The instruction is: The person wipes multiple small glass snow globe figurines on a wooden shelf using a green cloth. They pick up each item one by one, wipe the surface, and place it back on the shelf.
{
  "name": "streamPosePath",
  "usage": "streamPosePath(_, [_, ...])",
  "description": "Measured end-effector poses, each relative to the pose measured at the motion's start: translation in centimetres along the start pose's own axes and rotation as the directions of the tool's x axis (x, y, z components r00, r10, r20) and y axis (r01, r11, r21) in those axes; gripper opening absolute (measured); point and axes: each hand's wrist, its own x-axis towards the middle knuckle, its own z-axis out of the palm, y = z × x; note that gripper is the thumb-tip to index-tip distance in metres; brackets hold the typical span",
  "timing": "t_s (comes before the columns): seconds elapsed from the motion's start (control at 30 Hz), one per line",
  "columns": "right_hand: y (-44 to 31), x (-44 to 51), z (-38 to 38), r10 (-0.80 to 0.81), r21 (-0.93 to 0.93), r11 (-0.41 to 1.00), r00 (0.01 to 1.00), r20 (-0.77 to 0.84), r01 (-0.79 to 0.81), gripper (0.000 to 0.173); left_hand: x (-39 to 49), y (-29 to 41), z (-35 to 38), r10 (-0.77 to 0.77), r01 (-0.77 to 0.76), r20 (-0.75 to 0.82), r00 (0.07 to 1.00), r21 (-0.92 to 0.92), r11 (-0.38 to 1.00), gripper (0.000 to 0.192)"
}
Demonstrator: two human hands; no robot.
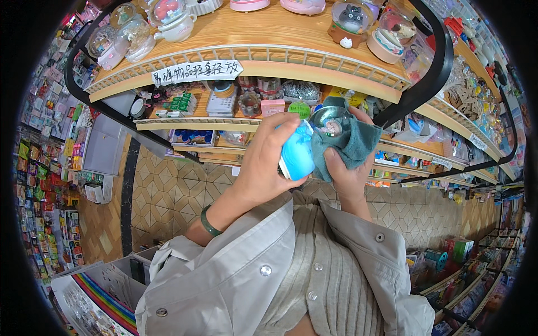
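Observation:
My left hand (269, 147) grips the blue base (297, 151) of a snow globe, which is tilted on its side with its clear dome (330, 122) toward the right. A small pale figure shows inside the dome. Around the dome my right hand (349, 168) holds a dark green cloth (353, 140), its folds pressed against the glass. The cloth hides part of the dome and some of my right fingers. Both hands are raised in front of the shelf unit, close together.
Several snow globes stand on the wooden top shelf (269, 29), behind a low rail (294, 49) bearing a handwritten paper strip (197, 72). Lower shelves carry small boxes (183, 103) and trinkets. A black metal frame (437, 63) edges the unit. Behind me at left is a rainbow-striped display stand (105, 302).

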Motion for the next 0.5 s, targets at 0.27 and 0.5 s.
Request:
streamPosePath(0.27, [-1.6, -0.1, 1.3, 0.134, -0.051, 0.989, 0.986, -0.103, -0.14, 0.053, 0.0, -0.7, 0.4, 0.125, -0.123, -0.024, 0.992, 0.053, 0.991, 0.09])
streamPosePath(0.5, [-0.6, 0.3, 0.7, 0.281, 0.225, 0.946, 0.938, -0.201, -0.235, 0.032, -0.3, -0.9, 1.0, -0.013, 0.012, -0.03, 0.999, -0.035, 0.999, 0.083])
